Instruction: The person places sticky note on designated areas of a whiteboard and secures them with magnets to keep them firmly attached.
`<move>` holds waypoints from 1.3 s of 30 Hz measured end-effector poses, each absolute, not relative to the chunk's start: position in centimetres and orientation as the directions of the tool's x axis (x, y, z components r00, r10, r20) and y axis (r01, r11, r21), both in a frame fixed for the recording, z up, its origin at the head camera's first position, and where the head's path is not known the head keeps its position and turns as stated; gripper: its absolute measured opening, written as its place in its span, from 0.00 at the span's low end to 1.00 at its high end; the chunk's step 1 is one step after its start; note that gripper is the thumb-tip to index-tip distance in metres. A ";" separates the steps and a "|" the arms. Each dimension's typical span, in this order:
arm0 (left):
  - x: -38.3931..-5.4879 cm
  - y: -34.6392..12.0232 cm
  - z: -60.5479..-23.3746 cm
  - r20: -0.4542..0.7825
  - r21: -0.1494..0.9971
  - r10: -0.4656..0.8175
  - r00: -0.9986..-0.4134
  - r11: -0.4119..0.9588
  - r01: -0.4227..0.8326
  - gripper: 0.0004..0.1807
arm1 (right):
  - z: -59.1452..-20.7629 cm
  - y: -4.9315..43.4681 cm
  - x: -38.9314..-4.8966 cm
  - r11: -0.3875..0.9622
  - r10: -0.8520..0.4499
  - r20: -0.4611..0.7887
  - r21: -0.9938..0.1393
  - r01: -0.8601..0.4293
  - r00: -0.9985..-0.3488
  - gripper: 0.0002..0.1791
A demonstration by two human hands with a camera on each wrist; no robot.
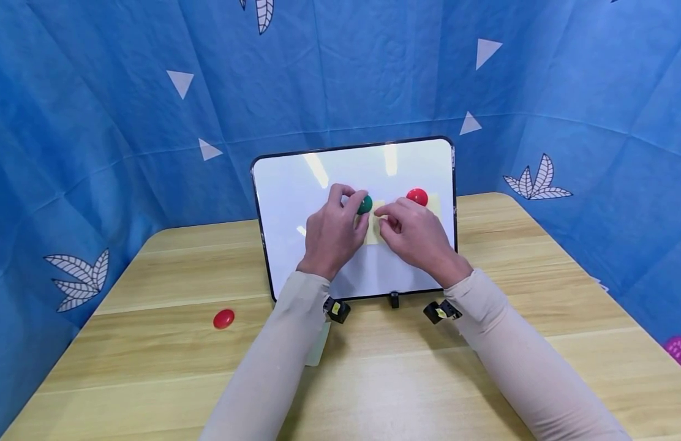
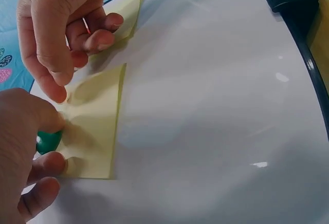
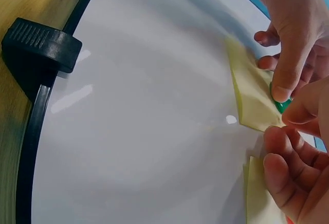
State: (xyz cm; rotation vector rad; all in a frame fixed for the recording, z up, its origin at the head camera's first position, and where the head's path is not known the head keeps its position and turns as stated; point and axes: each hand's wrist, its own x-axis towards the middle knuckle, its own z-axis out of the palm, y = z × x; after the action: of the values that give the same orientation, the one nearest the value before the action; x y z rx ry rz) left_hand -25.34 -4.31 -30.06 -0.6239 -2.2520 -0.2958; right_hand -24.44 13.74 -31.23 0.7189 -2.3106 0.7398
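A whiteboard (image 1: 288, 196) with a dark frame stands tilted on the table. My left hand (image 1: 335, 229) pinches a round green magnet (image 1: 365, 204) at the upper part of a yellow sticky note (image 2: 95, 131) on the board. With bent, relaxed fingers, my right hand (image 1: 420, 236) is at the same note's upper corner, a fingertip touching or very close to it; nothing shows in its grasp. A second yellow note (image 3: 259, 196) hangs to the right, partly behind that hand, with a round red magnet (image 1: 417, 196) at its top.
Another red magnet (image 1: 223, 318) lies on the wooden table (image 1: 169, 361) to the left. Under my left forearm, a pale flat item (image 1: 318, 346) is partly hidden. A black clip foot (image 3: 43, 47) holds the board's lower edge. Blue curtain (image 1: 373, 73) hangs behind.
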 end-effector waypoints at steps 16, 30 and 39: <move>-24.0 -6.8 -30.9 0.749 0.075 0.318 -0.581 0.831 0.551 0.16 | -31.7 12.4 -24.0 0.673 -0.372 0.670 -0.282 -0.684 -0.643 0.07; -22.7 -9.0 -32.4 0.747 0.063 0.349 -0.566 0.810 0.583 0.12 | -32.9 10.0 -22.7 0.609 -0.458 0.589 -0.337 -0.718 -0.665 0.06; -21.7 -10.2 -33.4 0.705 0.056 0.384 -0.596 0.808 0.586 0.11 | -33.8 8.5 -22.1 0.554 -0.527 0.564 -0.340 -0.760 -0.636 0.07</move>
State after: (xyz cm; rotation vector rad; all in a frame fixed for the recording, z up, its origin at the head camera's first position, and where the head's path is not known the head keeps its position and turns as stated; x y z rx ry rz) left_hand -21.74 -10.20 -33.40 -0.7102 -2.2785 -0.3676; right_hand -22.05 8.46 -33.85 1.0474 -2.3934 0.8005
